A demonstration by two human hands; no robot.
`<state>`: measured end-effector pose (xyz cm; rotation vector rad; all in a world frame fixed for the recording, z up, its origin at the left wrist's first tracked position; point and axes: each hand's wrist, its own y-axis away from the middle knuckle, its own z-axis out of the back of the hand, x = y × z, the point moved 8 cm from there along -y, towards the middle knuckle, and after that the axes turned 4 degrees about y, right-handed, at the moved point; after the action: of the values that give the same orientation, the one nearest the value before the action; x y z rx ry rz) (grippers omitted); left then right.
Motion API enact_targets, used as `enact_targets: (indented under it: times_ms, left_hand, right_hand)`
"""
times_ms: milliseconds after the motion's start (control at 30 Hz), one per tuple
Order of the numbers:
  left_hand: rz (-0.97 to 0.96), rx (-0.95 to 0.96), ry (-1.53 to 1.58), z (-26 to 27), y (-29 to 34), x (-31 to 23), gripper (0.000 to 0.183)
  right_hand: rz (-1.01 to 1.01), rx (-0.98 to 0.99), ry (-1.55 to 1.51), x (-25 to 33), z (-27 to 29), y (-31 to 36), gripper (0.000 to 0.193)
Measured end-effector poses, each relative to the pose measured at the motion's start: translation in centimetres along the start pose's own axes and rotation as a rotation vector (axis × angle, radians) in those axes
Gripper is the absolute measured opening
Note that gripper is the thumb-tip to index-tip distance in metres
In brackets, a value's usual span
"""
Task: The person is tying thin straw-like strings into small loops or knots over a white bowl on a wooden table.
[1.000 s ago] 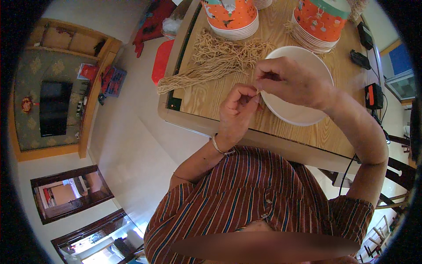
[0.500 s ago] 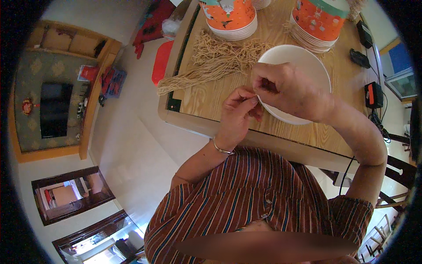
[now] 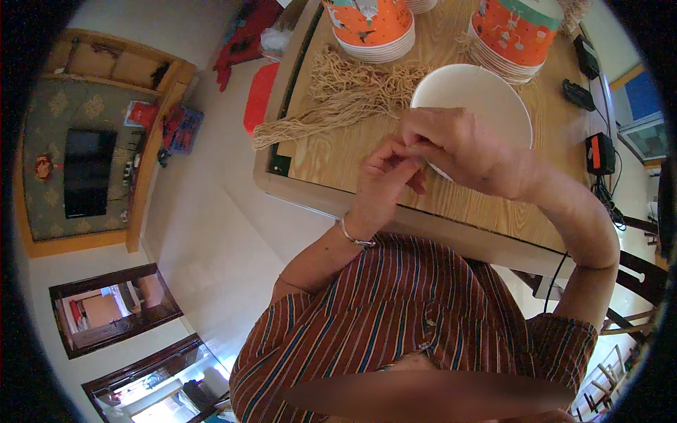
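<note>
My left hand is pinched closed near the table's front edge, with a bracelet on the wrist. My right hand is curled closed, and its fingertips meet those of the left. What the fingers hold is too small or hidden to make out. Just beyond the right hand is a white round paper tub, its pale inside showing and its near rim partly covered by that hand. To the left of the tub lies a loose bundle of tan cords, spread across the tabletop.
Stacks of orange printed paper tubs stand at the back, one behind the cords and one behind the white tub. Black adapters and cables line the right table edge. A red stool is beyond the left edge.
My right hand has turned slightly, and its fingers have come lower and closer over the left fingertips. The tub appears slightly farther up in view.
</note>
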<state>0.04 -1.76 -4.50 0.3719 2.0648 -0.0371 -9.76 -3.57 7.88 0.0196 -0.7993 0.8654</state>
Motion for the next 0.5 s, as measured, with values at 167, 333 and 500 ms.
enact_targets:
  times_ms: [167,333,500]
  left_hand:
    - [-0.161,-0.064,-0.253,-0.2,0.3,-2.9,0.014]
    - [-0.259,0.010,-0.265,-0.8,0.5,-4.1,0.019]
    - [-0.295,0.041,-0.292,-1.3,-0.2,-4.3,0.019]
  right_hand:
    - [-0.063,0.014,0.014,-1.3,0.3,-0.1,0.011]
    - [-0.080,0.017,-0.012,-1.5,0.6,-0.4,0.011]
    - [-0.074,0.024,-0.102,-0.9,0.9,-0.6,0.013]
